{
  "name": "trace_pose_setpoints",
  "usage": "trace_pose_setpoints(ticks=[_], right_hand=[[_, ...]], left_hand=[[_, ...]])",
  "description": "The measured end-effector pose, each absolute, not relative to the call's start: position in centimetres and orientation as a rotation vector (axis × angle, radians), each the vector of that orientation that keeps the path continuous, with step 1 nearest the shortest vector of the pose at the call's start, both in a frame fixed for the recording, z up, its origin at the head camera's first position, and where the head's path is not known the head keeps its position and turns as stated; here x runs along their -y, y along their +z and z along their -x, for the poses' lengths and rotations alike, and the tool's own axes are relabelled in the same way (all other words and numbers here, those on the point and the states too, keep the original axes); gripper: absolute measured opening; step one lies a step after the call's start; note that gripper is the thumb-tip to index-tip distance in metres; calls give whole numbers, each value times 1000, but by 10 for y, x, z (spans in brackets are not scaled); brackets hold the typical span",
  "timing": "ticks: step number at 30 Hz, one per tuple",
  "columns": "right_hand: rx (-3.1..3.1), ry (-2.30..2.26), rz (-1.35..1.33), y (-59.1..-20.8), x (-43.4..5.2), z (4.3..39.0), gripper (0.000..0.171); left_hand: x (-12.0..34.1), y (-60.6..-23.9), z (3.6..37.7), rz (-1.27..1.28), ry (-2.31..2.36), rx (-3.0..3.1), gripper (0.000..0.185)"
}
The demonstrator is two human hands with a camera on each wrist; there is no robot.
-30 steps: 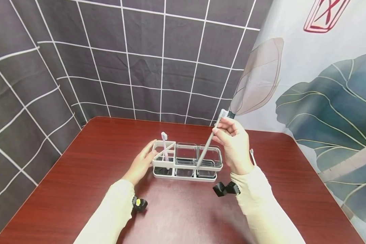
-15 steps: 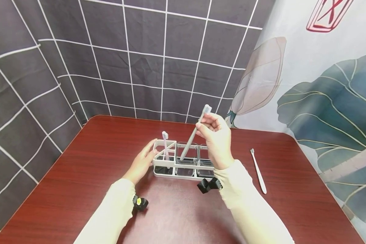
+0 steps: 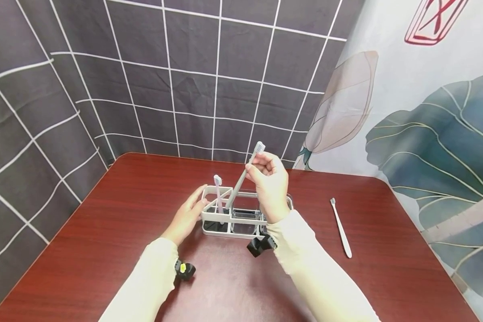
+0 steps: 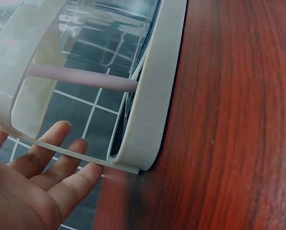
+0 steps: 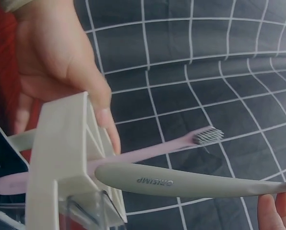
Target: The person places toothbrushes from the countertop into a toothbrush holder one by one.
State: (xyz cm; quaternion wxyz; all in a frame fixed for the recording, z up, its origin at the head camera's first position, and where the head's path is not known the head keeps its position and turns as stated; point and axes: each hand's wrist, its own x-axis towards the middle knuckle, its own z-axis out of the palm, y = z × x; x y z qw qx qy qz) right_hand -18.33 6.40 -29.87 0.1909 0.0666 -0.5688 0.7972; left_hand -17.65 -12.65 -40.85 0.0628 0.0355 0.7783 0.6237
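One grey toothbrush (image 3: 241, 179), light, stiff and slick, is pinched near its head by the right hand (image 3: 267, 188), tail at 7 o'clock. The left hand (image 3: 185, 217) rests straight fingers (image 4: 71, 184) against the holder (image 3: 225, 214) on the table (image 3: 124, 250); a mid-handle pinch would likely steady it better.

Staged bathroom-style mock-up: printed dark tile backdrop (image 3: 185, 80), leaf-print curtain (image 3: 426, 125), toothbrush holder (image 3: 233, 214) on red-brown table (image 3: 104, 232).

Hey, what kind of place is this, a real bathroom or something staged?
Probably a staged tabletop mock-up, not a real bathroom: a wooden table, printed tile backdrop cloth with creases, leaf-print curtain, and a toothbrush holder.
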Motion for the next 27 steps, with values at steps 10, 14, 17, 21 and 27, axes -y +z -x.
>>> trace_pose_setpoints(ticks=[10,14,17,21,27], right_hand=[[1780,2067,-280,-313,-52,185,25],[1861,1981,-301,-318,-49,184,24],[1910,1947,-311,-322,-47,183,23],[1960,1935,-311,-327,-44,183,22],[2035,1922,-306,-333,-41,182,19]], left_hand=[[126,-409,177,-105,1883,-2375,52],[127,-409,177,-100,1873,-2385,52],[127,-409,177,-99,1873,-2381,52],[127,-410,177,-100,1881,-2374,52],[127,-409,177,-101,1868,-2388,52]])
